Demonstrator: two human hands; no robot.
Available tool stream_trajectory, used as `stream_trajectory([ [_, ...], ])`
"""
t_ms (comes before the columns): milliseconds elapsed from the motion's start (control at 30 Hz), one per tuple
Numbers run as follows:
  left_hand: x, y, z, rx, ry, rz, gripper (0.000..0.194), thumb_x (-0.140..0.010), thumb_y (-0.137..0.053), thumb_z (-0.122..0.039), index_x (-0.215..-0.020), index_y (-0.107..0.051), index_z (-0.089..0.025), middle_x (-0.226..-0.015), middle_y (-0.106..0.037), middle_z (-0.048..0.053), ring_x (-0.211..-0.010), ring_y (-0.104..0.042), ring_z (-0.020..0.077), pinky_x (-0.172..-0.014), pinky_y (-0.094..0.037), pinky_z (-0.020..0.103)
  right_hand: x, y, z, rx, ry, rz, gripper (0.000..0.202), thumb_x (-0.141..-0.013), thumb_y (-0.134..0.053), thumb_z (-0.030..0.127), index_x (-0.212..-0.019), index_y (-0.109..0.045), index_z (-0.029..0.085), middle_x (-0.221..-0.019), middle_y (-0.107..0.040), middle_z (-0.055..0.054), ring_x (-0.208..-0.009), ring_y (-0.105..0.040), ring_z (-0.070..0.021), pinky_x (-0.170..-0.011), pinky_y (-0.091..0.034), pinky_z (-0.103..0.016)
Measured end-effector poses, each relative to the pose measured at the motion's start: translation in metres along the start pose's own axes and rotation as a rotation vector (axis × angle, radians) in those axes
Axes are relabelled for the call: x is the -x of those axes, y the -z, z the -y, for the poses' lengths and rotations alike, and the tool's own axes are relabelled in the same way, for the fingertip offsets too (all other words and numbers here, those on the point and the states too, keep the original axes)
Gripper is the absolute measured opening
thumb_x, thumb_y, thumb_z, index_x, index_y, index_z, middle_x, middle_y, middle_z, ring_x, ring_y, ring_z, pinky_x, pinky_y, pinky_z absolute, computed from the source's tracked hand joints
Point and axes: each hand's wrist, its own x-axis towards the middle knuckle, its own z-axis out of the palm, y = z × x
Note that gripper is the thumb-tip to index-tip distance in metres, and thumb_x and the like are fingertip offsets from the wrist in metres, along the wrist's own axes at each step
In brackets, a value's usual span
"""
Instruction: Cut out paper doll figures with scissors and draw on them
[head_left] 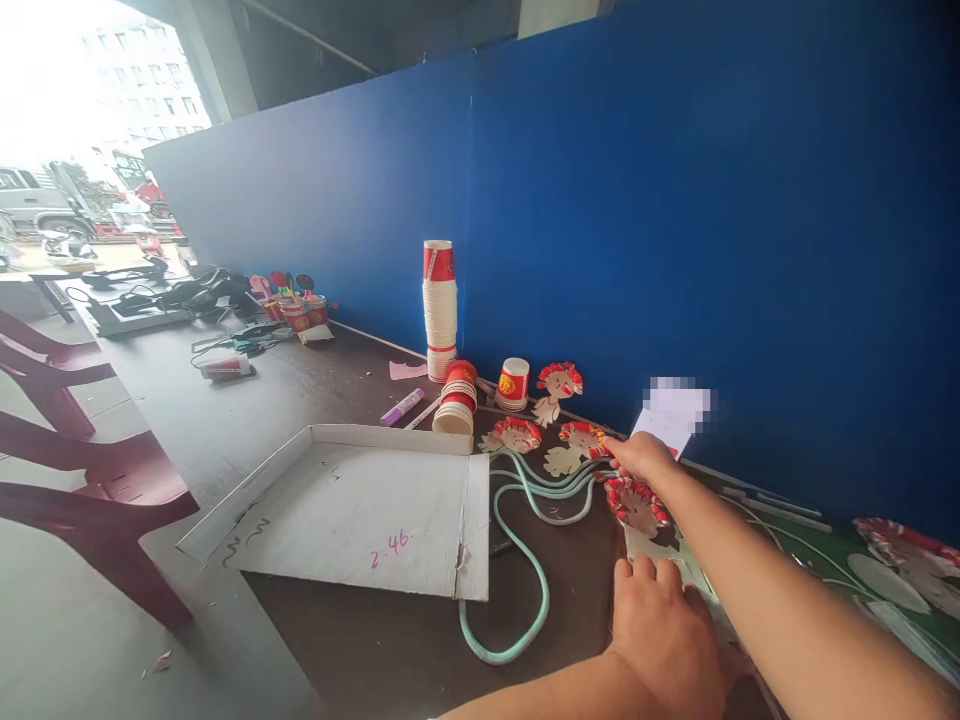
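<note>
On a dark brown table (570,610), head view: right hand (646,462), reaching out, fingers drawn close together at the edge of a frilled red-and-cream paper disc (581,438); whether they pinch it, I cannot tell. Beside these fingers, a looped pale-green cord (541,590), running left and round under a shallow white cardboard tray (337,510) marked "2.46" in pink.

Left hand (664,622), nearer the body, fingers curled downward on or just over pale material; its palm is hidden, so any hold cannot be told. Just beyond it, a second red-rimmed paper disc (637,505). Further pieces of the kind: one left of the first disc (516,434), one by the wall (560,380).

Behind the tray: tall column of nested paper cups (440,318); tipped stack of red-and-white cups (459,393); single upturned red-and-white cup (514,383); purple tube (403,407); pink paper scrap (407,370).

Backing: upright blue panel (675,200). Far left: maroon plastic chairs (112,480). Beyond the right hand: white sheet (660,430), partly pixelated.
</note>
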Motion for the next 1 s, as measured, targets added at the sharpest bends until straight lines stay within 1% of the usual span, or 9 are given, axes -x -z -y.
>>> stream_trajectory([
  [100,-0.001,0.0,0.001,-0.012,-0.024,0.007,0.051,-0.087,-0.041,-0.053,-0.108,-0.064,-0.012,-0.103,-0.053,0.015,-0.095,-0.043,0.0285,-0.083,-0.036,0.045,0.004,-0.004,0.003,0.002,-0.028,0.039,0.029,-0.092,-0.055,0.04,-0.099,-0.065,0.013,-0.095,-0.068,-0.006,-0.078,-0.066,-0.0156,-0.071,-0.054,-0.032],
  [167,-0.002,-0.001,0.002,-0.022,-0.04,0.019,0.047,-0.086,-0.043,-0.049,-0.107,-0.064,-0.012,-0.102,-0.053,0.016,-0.094,-0.043,0.0286,-0.081,-0.036,0.045,0.007,-0.006,0.006,-0.016,-0.043,0.064,0.029,-0.093,-0.056,0.037,-0.112,-0.061,0.016,-0.109,-0.065,-0.007,-0.089,-0.064,-0.0172,-0.078,-0.054,-0.036],
  [333,-0.004,-0.002,0.003,-0.037,-0.07,0.024,0.044,-0.082,-0.049,-0.048,-0.106,-0.065,-0.014,-0.103,-0.054,0.016,-0.095,-0.042,0.029,-0.08,-0.035,0.044,0.012,-0.008,0.011,-0.081,-0.056,0.103,0.031,-0.092,-0.056,0.035,-0.117,-0.059,0.016,-0.115,-0.062,-0.008,-0.095,-0.063,-0.0194,-0.081,-0.054,-0.039],
  [433,-0.003,0.0,0.003,-0.073,-0.101,0.025,0.045,-0.079,-0.054,-0.046,-0.106,-0.065,-0.013,-0.103,-0.054,0.017,-0.094,-0.042,0.0287,-0.08,-0.035,0.044,0.012,-0.01,0.012,-0.115,-0.053,0.094,0.031,-0.092,-0.057,0.034,-0.118,-0.059,0.017,-0.118,-0.061,-0.008,-0.098,-0.063,-0.0203,-0.083,-0.053,-0.04],
  [567,-0.001,0.002,0.003,-0.073,-0.108,0.035,0.04,-0.08,-0.052,-0.041,-0.105,-0.066,-0.013,-0.103,-0.054,0.016,-0.092,-0.042,0.0278,-0.079,-0.034,0.044,0.013,-0.012,0.013,-0.172,-0.025,0.061,0.032,-0.092,-0.057,0.033,-0.119,-0.058,0.017,-0.12,-0.06,-0.008,-0.099,-0.062,-0.0206,-0.083,-0.053,-0.041],
  [733,-0.003,-0.001,0.004,-0.041,-0.11,0.042,0.042,-0.08,-0.051,-0.044,-0.103,-0.067,-0.013,-0.102,-0.053,0.016,-0.094,-0.042,0.0294,-0.08,-0.034,0.046,0.016,-0.012,0.014,-0.219,0.017,-0.037,0.029,-0.092,-0.056,0.034,-0.116,-0.059,0.017,-0.114,-0.063,-0.007,-0.093,-0.064,-0.0182,-0.079,-0.054,-0.038],
  [867,-0.004,0.0,0.002,0.005,-0.057,0.07,0.048,-0.085,-0.044,-0.048,-0.107,-0.065,-0.012,-0.101,-0.053,0.016,-0.094,-0.043,0.0294,-0.08,-0.034,0.045,0.018,0.0,0.018,-0.225,0.083,-0.186,0.023,-0.089,-0.056,0.032,-0.087,-0.069,0.014,-0.086,-0.072,-0.006,-0.061,-0.065,-0.0131,-0.056,-0.05,-0.024],
  [933,-0.004,0.001,0.001,0.023,-0.032,0.071,0.052,-0.088,-0.038,-0.051,-0.108,-0.065,-0.011,-0.102,-0.054,0.016,-0.095,-0.044,0.0294,-0.08,-0.034,0.045,0.019,0.009,0.02,-0.216,0.114,-0.262,0.021,-0.084,-0.057,0.031,-0.075,-0.069,0.015,-0.075,-0.074,-0.006,-0.049,-0.062,-0.0126,-0.047,-0.044,-0.023],
  [1000,-0.005,0.001,0.0,0.023,-0.006,0.066,0.056,-0.088,-0.035,-0.054,-0.108,-0.065,-0.011,-0.103,-0.054,0.016,-0.097,-0.044,0.0293,-0.082,-0.034,0.045,0.02,0.02,0.022,-0.204,0.138,-0.328,0.019,-0.08,-0.058,0.03,-0.073,-0.069,0.016,-0.072,-0.074,-0.005,-0.045,-0.062,-0.0134,-0.045,-0.042,-0.024],
])
